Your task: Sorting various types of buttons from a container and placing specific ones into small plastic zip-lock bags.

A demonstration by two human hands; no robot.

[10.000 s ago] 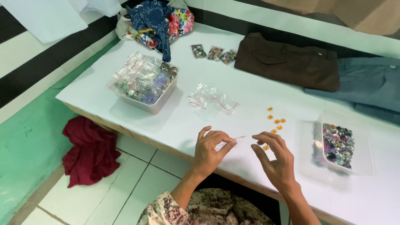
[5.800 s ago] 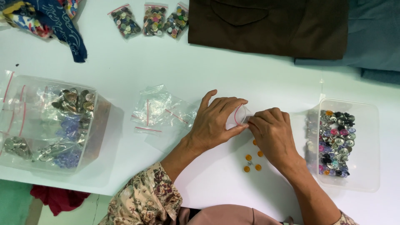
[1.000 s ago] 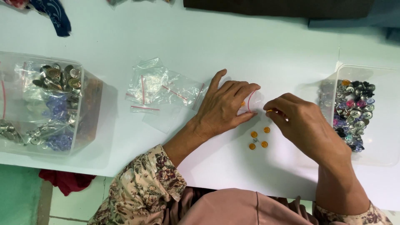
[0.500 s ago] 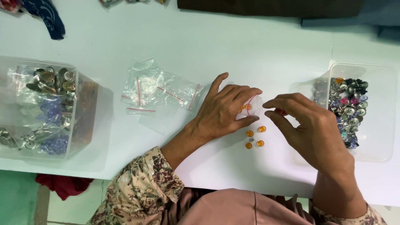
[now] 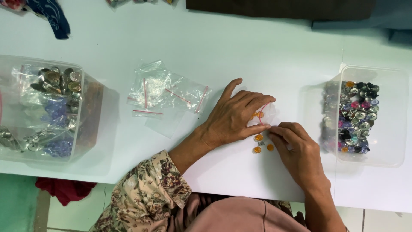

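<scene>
The small clear bag [image 5: 267, 115] lies on the white table [image 5: 266, 56], pinched by the left hand [image 5: 235, 117]; some orange beads [image 5: 257, 114] are inside. The right hand [image 5: 300, 150] grasps its edge. Three beads [image 5: 259, 138] are still outside, beside the fingers.

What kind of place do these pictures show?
Probably a small sewing or craft workshop: a white table bears clear tubs of mixed buttons, a heap of small zip bags and folded cloth, and both hands bag orange buttons.
</scene>
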